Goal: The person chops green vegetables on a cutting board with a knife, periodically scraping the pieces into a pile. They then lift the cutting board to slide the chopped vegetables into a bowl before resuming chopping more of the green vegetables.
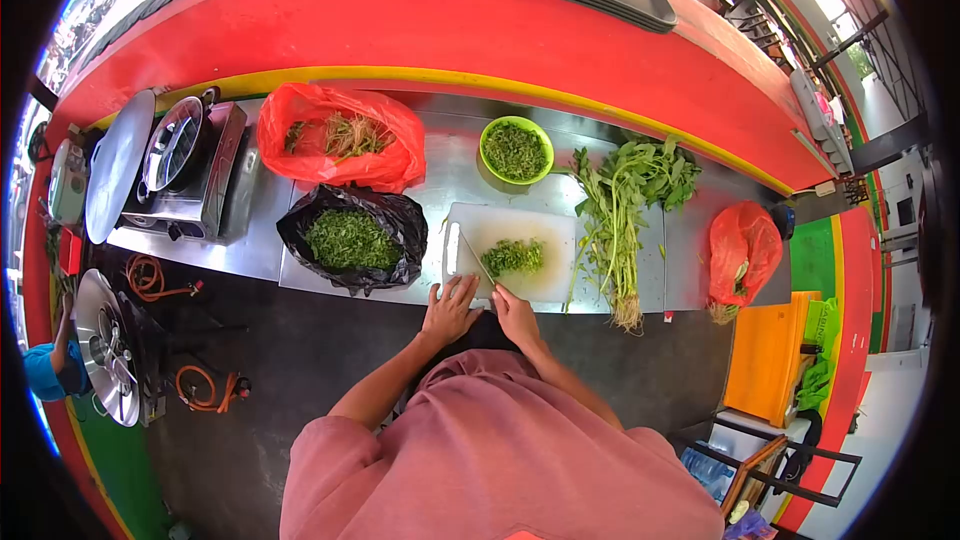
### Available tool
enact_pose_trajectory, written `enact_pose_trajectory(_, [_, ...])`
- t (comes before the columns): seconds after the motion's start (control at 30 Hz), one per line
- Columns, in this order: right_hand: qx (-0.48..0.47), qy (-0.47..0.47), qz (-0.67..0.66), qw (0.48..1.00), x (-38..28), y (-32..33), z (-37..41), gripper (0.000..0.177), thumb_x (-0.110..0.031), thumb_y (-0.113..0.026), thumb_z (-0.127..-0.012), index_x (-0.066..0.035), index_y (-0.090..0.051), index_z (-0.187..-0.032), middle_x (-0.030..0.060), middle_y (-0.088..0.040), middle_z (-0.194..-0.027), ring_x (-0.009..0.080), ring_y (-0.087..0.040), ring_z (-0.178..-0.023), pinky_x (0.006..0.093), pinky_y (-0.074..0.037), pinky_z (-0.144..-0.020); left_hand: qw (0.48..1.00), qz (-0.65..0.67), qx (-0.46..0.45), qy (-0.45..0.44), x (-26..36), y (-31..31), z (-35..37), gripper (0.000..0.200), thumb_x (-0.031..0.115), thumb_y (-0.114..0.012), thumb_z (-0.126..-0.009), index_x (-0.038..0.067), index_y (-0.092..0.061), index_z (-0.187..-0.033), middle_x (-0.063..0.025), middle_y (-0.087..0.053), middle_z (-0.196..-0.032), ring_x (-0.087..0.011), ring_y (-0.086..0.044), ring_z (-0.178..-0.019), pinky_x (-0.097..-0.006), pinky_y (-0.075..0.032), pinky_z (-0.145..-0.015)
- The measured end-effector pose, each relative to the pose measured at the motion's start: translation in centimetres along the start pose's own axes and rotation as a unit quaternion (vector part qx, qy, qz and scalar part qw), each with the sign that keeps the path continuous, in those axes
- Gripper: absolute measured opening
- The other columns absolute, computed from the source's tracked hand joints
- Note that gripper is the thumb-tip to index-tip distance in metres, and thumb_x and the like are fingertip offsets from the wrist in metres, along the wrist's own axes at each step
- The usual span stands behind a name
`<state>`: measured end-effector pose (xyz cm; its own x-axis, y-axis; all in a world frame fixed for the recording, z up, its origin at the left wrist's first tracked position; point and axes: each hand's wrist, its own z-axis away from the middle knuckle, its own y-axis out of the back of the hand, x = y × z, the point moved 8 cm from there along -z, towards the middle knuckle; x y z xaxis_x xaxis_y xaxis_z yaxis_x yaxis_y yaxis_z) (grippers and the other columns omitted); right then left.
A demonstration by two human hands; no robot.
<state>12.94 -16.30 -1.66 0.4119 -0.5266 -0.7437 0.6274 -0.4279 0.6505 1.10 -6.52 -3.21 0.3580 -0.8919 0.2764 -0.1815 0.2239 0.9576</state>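
Note:
My right hand [515, 318] is wrapped round the handle of a knife [477, 257] at the near edge of a white cutting board [556, 285]. Its thin blade slants up and left across the board, beside a small heap of chopped greens [513, 257]. My left hand [452, 310] lies at the board's near left corner, fingers spread and holding nothing I can see. To the right, long-stemmed leafy greens with roots [615, 240] lie on the metal counter. A black plastic bag [408, 230] full of chopped greens stands left of the board.
Behind the board is a lime-green bowl [487, 155] of chopped greens. A red bag [400, 145] with root trimmings stands back left, near a stove [205, 210] with a lidded pan [175, 145]. Another red bag [745, 250] sits right. A person's blue sleeve [45, 372] shows far left.

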Motion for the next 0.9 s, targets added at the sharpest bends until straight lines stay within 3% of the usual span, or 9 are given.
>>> enact_pose_trajectory(0.1, [0.001,0.042,-0.003,0.999,-0.7,-0.1,-0.2,0.036,-0.031,-0.057,-0.102,-0.005,-0.066,-0.126,0.0279,-0.069,-0.091,0.044,-0.069,-0.084,0.0466,-0.054,-0.071,1.0,-0.014,0.006,-0.01,0.0,0.3,-0.1,0.071,0.05,-0.057,-0.096,0.016,-0.037,-0.156,-0.0001,-0.041,-0.155,-0.0207,-0.038,-0.139,-0.0529,-0.03,-0.111])
enact_pose_trajectory(0.3, [-0.001,0.001,0.012,1.0,-0.1,-0.1,-0.6,0.037,-0.031,-0.057,-0.102,-0.005,-0.067,-0.126,0.0272,-0.069,-0.088,0.0433,-0.069,-0.083,0.0463,-0.054,-0.07,0.999,0.05,-0.007,-0.003,-0.4,0.4,-0.1,0.068,0.045,-0.057,-0.097,0.017,-0.037,-0.155,-0.0026,-0.038,-0.156,-0.0223,-0.036,-0.142,-0.056,-0.029,-0.112])
enact_pose_trajectory(0.5, [-0.024,-0.001,0.036,0.999,0.3,-0.2,-0.8,0.037,-0.03,-0.058,-0.101,-0.005,-0.066,-0.127,0.0273,-0.069,-0.086,0.0429,-0.07,-0.081,0.0451,-0.054,-0.068,0.996,0.08,-0.029,-0.012,-1.8,0.8,-0.5,0.062,0.042,-0.057,-0.098,0.027,-0.037,-0.155,-0.0103,-0.03,-0.159,-0.0319,-0.028,-0.147,-0.0628,-0.024,-0.113])
enact_pose_trajectory(0.6, [-0.013,-0.014,0.012,1.0,0.3,-0.1,-1.0,0.037,-0.03,-0.058,-0.101,-0.006,-0.066,-0.127,0.0274,-0.069,-0.089,0.0432,-0.069,-0.084,0.0454,-0.054,-0.07,0.993,0.103,-0.052,-0.009,-2.7,1.0,-0.8,0.061,0.041,-0.057,-0.098,0.029,-0.037,-0.155,-0.0099,-0.029,-0.16,-0.0314,-0.028,-0.148,-0.0646,-0.023,-0.113])
enact_pose_trajectory(0.7, [-0.027,0.039,0.01,0.999,-0.8,0.0,-0.6,0.036,-0.03,-0.058,-0.101,-0.007,-0.066,-0.128,0.027,-0.07,-0.096,0.0434,-0.069,-0.09,0.0447,-0.054,-0.074,0.993,0.075,-0.08,-0.034,-3.1,1.0,-1.1,0.06,0.041,-0.054,-0.099,0.037,-0.035,-0.156,-0.0067,-0.026,-0.162,-0.0293,-0.027,-0.149,-0.0657,-0.023,-0.115])
enact_pose_trajectory(0.77, [-0.045,-0.014,0.031,0.998,0.0,-0.2,-0.5,0.036,-0.03,-0.058,-0.101,-0.007,-0.066,-0.127,0.0273,-0.069,-0.095,0.0436,-0.069,-0.089,0.0441,-0.054,-0.074,0.993,0.069,-0.084,-0.049,-3.2,1.2,-1.3,0.06,0.039,-0.054,-0.099,0.037,-0.035,-0.155,-0.0066,-0.025,-0.163,-0.0294,-0.028,-0.149,-0.0668,-0.023,-0.115])
enact_pose_trajectory(0.9, [-0.008,-0.032,0.011,0.999,0.4,-0.4,-0.5,0.036,-0.03,-0.058,-0.101,-0.007,-0.067,-0.127,0.027,-0.069,-0.091,0.0439,-0.069,-0.086,0.0444,-0.054,-0.071,0.99,0.08,-0.098,-0.055,-3.4,1.3,-1.4,0.061,0.037,-0.056,-0.098,0.039,-0.034,-0.155,-0.0067,-0.024,-0.164,-0.0293,-0.029,-0.148,-0.0683,-0.024,-0.113])
